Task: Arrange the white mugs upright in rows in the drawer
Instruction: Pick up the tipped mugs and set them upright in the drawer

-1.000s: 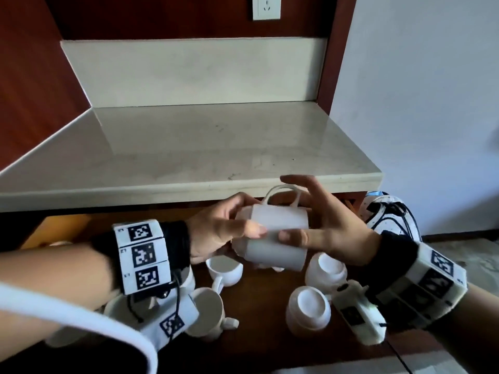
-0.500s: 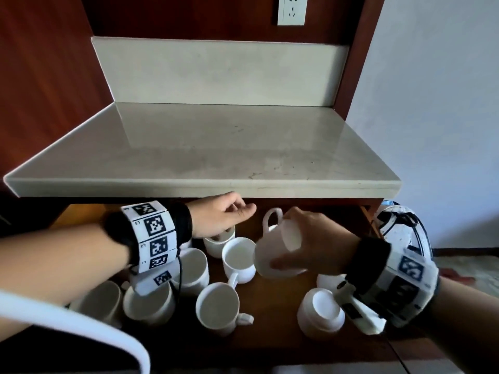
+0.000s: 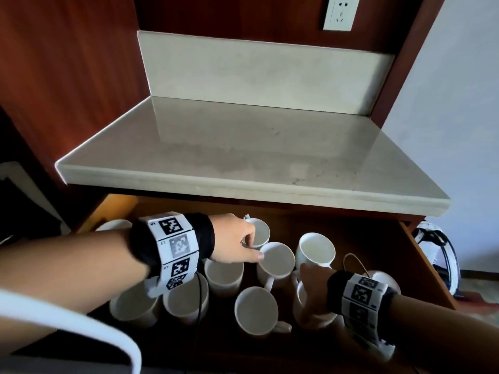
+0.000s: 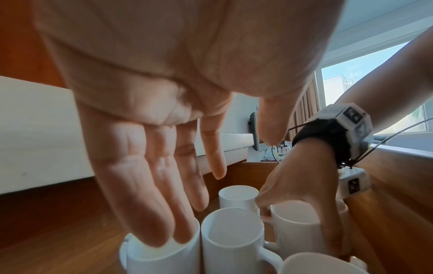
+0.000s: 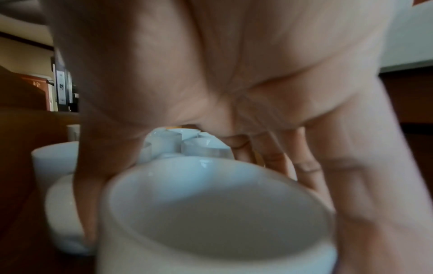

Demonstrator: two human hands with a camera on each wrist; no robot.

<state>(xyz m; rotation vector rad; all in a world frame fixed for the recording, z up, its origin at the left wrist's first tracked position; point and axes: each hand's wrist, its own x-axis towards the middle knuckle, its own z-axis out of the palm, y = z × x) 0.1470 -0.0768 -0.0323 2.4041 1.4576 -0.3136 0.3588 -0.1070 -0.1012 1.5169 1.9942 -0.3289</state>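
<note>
An upright white mug (image 5: 218, 213) is gripped round its body by the right hand (image 3: 314, 282) in the drawer (image 3: 421, 268), a back-row mug (image 3: 258, 233) is touched by relaxed left hand (image 3: 235, 244) fingers (image 4: 150, 213); placement step, next needs release in row.

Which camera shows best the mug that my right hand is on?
The right wrist view: the white mug fills it, open mouth up. The head view hides it under the right hand; the left wrist view shows its side.
</note>
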